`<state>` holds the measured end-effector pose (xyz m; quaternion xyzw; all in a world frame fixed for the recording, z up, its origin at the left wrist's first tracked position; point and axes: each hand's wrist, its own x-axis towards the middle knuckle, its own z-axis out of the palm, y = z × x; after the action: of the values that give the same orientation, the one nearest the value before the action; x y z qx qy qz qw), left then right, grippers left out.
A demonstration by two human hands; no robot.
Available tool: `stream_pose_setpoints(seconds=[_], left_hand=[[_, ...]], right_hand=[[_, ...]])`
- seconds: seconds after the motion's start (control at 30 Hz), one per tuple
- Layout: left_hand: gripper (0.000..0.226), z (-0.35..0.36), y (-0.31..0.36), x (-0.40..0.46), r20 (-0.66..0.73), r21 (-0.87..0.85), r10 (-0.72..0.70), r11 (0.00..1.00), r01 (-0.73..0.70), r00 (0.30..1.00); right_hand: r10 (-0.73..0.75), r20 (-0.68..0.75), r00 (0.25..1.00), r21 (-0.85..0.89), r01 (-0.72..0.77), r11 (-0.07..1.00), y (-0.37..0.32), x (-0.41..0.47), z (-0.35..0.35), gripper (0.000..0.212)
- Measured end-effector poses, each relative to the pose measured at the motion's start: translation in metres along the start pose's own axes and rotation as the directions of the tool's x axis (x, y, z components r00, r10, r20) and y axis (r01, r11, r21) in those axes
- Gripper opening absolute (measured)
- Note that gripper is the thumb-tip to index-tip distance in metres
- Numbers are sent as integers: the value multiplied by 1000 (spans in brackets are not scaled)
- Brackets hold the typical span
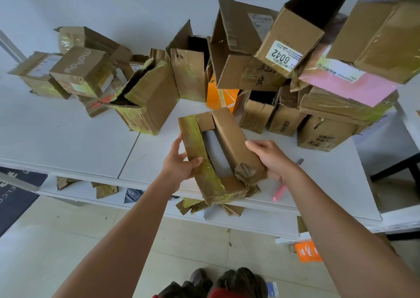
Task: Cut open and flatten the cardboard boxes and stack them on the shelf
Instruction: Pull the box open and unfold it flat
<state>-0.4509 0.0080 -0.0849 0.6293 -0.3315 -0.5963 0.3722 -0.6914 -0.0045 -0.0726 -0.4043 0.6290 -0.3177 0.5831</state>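
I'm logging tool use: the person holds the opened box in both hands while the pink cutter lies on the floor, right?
Not quite. In the head view the pink cutter lies on the white table, beside the right hand. Both hands, left hand included, do hold the opened box.

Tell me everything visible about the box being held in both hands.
The held box is brown corrugated cardboard, small and oblong, wrapped in yellowish tape. Both ends are open, so the white table shows through. It is tilted above the table's near edge. The left hand grips its taped side; the right hand holds the opposite side.
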Motion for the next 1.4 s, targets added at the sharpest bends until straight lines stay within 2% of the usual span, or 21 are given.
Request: stream_pose_setpoints(seconds=[0.07, 0.13, 0.2, 0.27, 0.4, 0.5, 0.67, 0.77, 0.83, 0.93, 1.07, 1.23, 1.33, 1.4], left_hand=[[89, 2, 1, 1, 4, 28, 7, 1000, -7, 1000], [89, 6, 3, 2, 1, 60, 18, 998, -18, 1000], [89, 7, 4, 1, 0, 69, 20, 997, -20, 1000], [89, 8, 5, 0, -3, 70, 10, 997, -10, 1000], [88, 11, 7, 0, -13, 112, 6, 994, -5, 1000], [87, 16, 9, 4, -42, 219, 28, 976, -18, 999], [77, 34, 19, 5, -106, 401, 15, 916, 29, 994], [97, 46, 22, 6, -148, 578, 61, 815, 36, 987], [96, 49, 20, 5, -169, 678, 125, 735, 23, 978], [86, 45, 17, 5, -166, 632, 125, 775, 8, 978], [87, 29, 19, 2, -84, 407, 37, 913, 0, 996], [85, 13, 21, -4, 3, 210, -50, 977, 48, 999], [87, 12, 20, -6, 3, 191, -57, 980, 56, 998], [92, 17, 21, -6, -17, 264, -22, 964, 26, 1000]], right_hand=[[-56, -15, 998, -15, 56, 998, 10, -4, -7, 29], [-244, -120, 962, -224, 213, 951, 14, -3, -9, 39], [-471, -112, 875, -491, 363, 792, 8, -4, -1, 40], [-551, -21, 834, -601, 430, 674, 5, -5, 14, 40], [-403, 87, 911, -491, 391, 779, 11, -10, 40, 45], [-343, 171, 924, -473, 382, 794, 19, -7, 41, 52], [-299, 187, 936, -430, 352, 831, 24, -4, 38, 55], [-317, 183, 931, -453, 366, 813, 28, -4, 39, 55], [-319, 175, 931, -463, 364, 808, 29, -4, 39, 55], [-325, 170, 930, -441, 366, 819, 30, -3, 38, 55], [-331, 172, 928, -413, 373, 831, 31, -2, 36, 56], [-343, 171, 923, -386, 384, 839, 30, -6, 35, 55], [-351, 167, 921, -395, 389, 833, 27, -7, 37, 55], [-365, 151, 919, -430, 394, 812, 20, -6, 35, 55]])
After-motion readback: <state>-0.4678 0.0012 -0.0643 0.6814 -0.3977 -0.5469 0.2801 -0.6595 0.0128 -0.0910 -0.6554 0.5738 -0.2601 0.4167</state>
